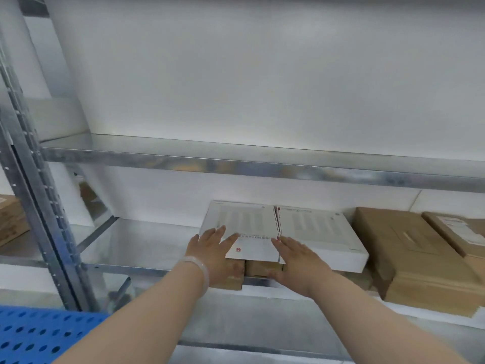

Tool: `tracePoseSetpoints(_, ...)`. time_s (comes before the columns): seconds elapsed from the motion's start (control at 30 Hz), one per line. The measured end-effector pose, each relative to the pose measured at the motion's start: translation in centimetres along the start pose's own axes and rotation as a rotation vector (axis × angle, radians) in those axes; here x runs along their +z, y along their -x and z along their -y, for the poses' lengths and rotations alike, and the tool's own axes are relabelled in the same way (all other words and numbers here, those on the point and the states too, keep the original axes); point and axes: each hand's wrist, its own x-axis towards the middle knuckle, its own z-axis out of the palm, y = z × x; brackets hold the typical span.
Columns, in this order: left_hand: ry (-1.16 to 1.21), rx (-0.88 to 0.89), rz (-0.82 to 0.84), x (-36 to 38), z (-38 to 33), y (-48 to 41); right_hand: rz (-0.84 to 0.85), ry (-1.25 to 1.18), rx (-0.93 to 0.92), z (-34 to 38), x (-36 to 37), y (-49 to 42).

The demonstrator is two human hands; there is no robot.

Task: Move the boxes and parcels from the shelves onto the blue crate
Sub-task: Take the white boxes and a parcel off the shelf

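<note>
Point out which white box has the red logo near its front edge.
The left white box, under the left hand; the right white box shows none there.

Pale translucent bangle (200,269), left wrist

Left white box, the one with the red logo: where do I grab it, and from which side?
Probably from the front, by the near edge and the free left side. The left white box lies flat on brown cartons, its near edge exposed toward the left hand and right hand. Its right side butts the right white box, leaving no gap to reach into.
</note>
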Motion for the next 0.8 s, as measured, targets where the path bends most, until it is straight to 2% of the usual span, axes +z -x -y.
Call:
tracePoseSetpoints(0.17,0.02,0.017,0.016,0.7,3.8,-7.5,-0.01,-0.024,0.059,0.4,0.5,-6.6)
tracePoseSetpoints(0.4,0.009,0.045,0.096,3.1,5.1,-14.8,-0.007,-0.015,0.14,-0.2,3.2,-12.4)
tracePoseSetpoints(0.8,0.045,0.021,0.19,4.8,8.7,-15.0,0.043,-0.125,0.224,-1.5,3.5,-16.3)
